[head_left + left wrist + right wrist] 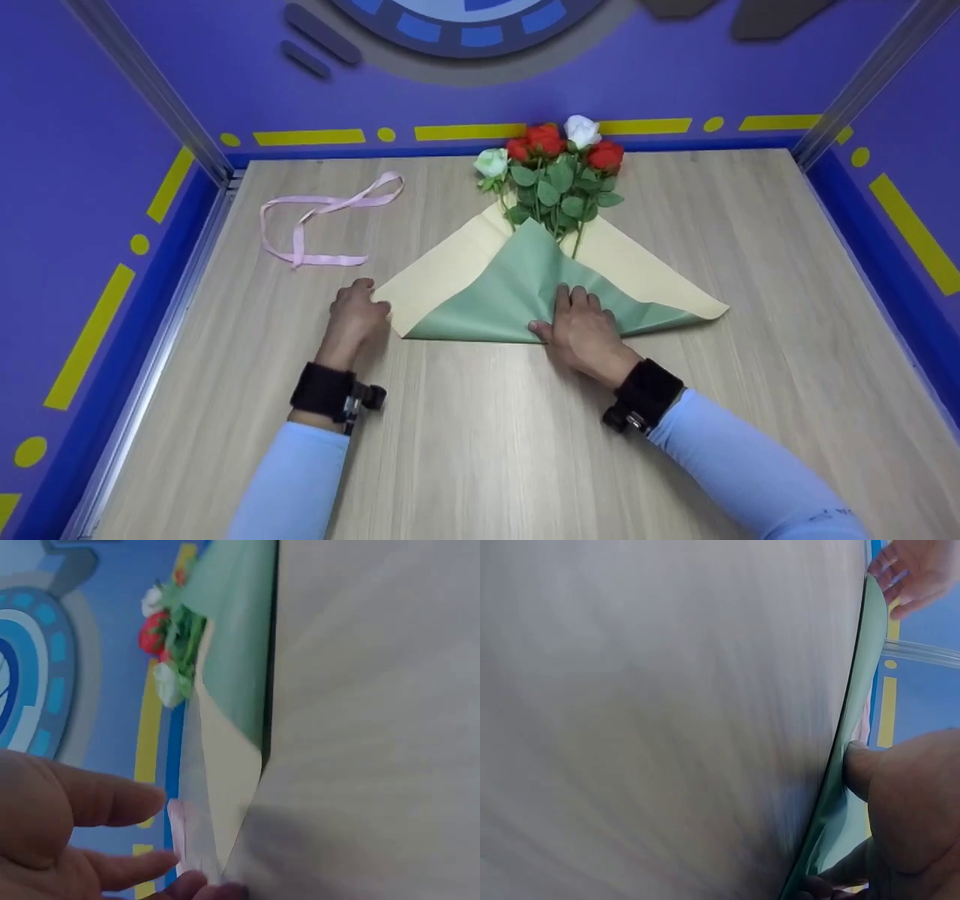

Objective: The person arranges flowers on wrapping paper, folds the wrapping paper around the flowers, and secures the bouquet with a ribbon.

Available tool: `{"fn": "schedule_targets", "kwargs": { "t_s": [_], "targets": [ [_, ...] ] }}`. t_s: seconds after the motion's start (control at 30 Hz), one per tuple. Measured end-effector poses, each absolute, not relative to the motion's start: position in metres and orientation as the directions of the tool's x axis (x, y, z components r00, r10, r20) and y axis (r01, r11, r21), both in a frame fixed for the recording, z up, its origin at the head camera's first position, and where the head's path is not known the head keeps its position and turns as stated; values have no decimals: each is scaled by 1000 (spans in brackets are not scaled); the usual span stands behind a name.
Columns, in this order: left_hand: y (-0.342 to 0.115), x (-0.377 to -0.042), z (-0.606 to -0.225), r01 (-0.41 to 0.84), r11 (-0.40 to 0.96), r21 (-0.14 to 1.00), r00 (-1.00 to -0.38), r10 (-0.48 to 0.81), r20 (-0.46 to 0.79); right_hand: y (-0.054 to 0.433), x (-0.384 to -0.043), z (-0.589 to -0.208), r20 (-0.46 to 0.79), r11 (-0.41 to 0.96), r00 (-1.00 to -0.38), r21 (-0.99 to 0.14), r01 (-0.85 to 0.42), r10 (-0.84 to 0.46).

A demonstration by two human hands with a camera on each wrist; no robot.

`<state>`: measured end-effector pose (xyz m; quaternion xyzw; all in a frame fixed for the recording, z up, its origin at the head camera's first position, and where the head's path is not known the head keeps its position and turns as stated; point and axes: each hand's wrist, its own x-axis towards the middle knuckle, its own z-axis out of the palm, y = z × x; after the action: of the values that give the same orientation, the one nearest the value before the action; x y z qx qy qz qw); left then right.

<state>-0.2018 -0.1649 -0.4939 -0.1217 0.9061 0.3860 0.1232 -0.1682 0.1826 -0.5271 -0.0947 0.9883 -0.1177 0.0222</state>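
Observation:
A sheet of wrapping paper (495,300), green on one face and cream on the other, lies with its lower part folded up over flower stems. Red, white and pale green artificial roses (559,161) with leafy stems stick out above the fold. My right hand (585,330) rests on the green fold near its middle, fingers pointing away and thumb out to the left. At the paper's left corner is my left hand (356,311), thumb apart from the fingers. The left wrist view shows that hand (82,832) with nothing between thumb and fingers; contact with the paper's edge is unclear.
A pink ribbon (330,202) lies loosely looped on the wooden table (480,442), left of the paper. Blue-purple panels (450,105) with yellow markings stand along the back and both sides. The roses lie close to the back panel.

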Motion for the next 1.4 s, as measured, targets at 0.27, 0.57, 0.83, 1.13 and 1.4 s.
{"fn": "schedule_targets", "kwargs": {
  "t_s": [0.27, 0.57, 0.83, 1.13, 1.4],
  "targets": [
    [-167, -232, -499, -255, 854, 454, -935, -97, -342, 182, -169, -528, -42, 956, -980, -232, -178, -193],
    [-144, -223, -488, -290, -59, 955, -956, -26, -292, 183, -170, -525, -27, 957, -984, -240, -162, -174],
    [-110, -184, -508, -306, -628, 716, -942, 308, -132, 183, -169, -526, -38, 956, -984, -245, -161, -176],
    [-45, -167, -520, -397, -417, 818, -912, 78, -403, 186, -170, -528, -56, 959, -984, -241, -153, -171],
    [-31, -167, -523, -375, -396, 838, -894, -86, -441, 186, -169, -528, -22, 948, -984, -273, -163, -175]
  ]
}}
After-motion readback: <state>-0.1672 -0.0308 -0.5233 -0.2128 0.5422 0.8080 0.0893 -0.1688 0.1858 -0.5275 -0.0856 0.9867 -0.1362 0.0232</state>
